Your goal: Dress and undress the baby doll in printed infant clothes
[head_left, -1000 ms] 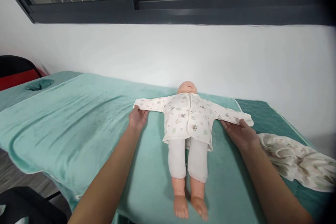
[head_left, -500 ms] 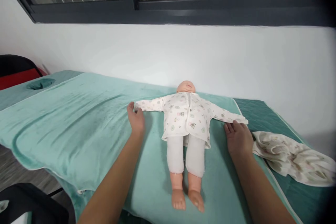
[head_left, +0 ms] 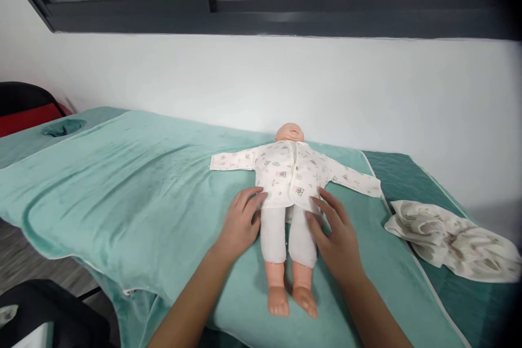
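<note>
Nearest, at the foot end of the doll (head_left: 273,236), its bare feet (head_left: 278,300) point toward the person. It lies on its back on a pale green blanket (head_left: 122,196), with white padded legs above the shins.

At the doll's left-hand side, as the person sees it, the left hand (head_left: 242,222) has its fingers parted and curved over the side of a printed shirt (head_left: 281,174). Across the doll, the right hand (head_left: 336,236) is likewise loosely spread, with fingertips at the hem. Neither seems to grip anything; whether a fingertip presses the cloth I cannot tell.

Dressing the top half looks largely done: the shirt is on the doll, and both sleeves stretch out flat to either side. The front edges meet down the doll's middle, but whether they are fastened cannot be made out. Smoothing or settling the hem seems to be the part in hand. The legs have no printed clothing over them, and a crumpled printed cloth (head_left: 457,242) lies well to the doll's right, unheld.

Beyond the shirt is the doll's head (head_left: 289,132), and past that the white wall (head_left: 204,79).
</note>
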`<control>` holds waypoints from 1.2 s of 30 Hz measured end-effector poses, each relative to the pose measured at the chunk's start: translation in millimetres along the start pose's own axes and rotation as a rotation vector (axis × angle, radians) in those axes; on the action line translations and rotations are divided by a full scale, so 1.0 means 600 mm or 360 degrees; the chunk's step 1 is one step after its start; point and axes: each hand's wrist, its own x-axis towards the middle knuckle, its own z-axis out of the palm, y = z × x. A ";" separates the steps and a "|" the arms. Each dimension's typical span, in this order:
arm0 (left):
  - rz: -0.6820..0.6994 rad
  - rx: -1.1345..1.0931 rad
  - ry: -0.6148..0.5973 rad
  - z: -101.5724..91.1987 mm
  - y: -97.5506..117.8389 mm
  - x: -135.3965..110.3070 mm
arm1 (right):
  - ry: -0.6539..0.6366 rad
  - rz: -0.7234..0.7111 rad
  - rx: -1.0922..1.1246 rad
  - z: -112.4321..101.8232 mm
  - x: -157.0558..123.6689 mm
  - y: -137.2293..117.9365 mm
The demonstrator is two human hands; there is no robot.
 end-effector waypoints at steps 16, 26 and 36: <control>0.0139 0.0282 -0.0023 0.009 0.010 0.008 | 0.0088 0.0053 0.0024 0.000 0.000 0.019; 0.0070 -0.0112 0.0228 0.018 0.021 0.024 | 0.0219 0.0030 0.0021 0.010 0.017 0.008; -0.1224 -0.1444 0.0781 0.045 0.014 0.072 | 0.0460 0.0988 0.1094 0.013 0.040 0.018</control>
